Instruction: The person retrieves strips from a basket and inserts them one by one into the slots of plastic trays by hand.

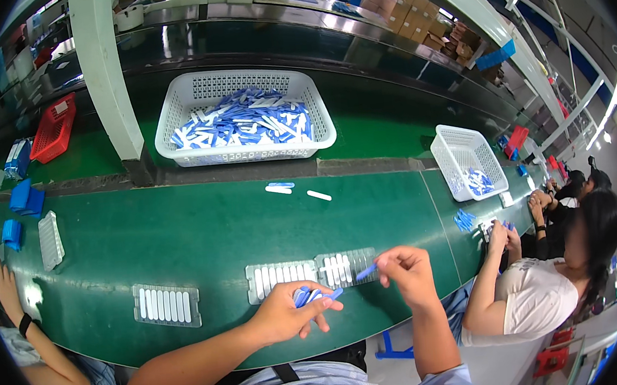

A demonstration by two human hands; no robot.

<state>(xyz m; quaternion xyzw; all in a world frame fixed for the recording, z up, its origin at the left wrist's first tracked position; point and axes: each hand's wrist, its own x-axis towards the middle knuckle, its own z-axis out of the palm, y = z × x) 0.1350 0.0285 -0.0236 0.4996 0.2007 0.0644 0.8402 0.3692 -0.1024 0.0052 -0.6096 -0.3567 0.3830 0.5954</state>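
My left hand (290,314) is closed around a bunch of small flat blue-and-white strips (304,296). Pinched in my right hand (407,275) is a single blue strip (366,272), held over the right end of a clear plastic tray (362,258). White strips stand side by side in the left part of that tray, while its right part shows bare slots. Touching its left side is another clear tray (251,284) with a row of white strips, partly hidden by my left hand. Farther left lies a third clear tray (196,305) of white strips.
A white basket (246,154) heaped with strips stands beyond the table edge. Loose strips (319,195) lie mid-table. At right is a smaller white basket (462,192) near a co-worker's hands (500,238); another person's hand (7,292) rests at left, near blue boxes (26,199).
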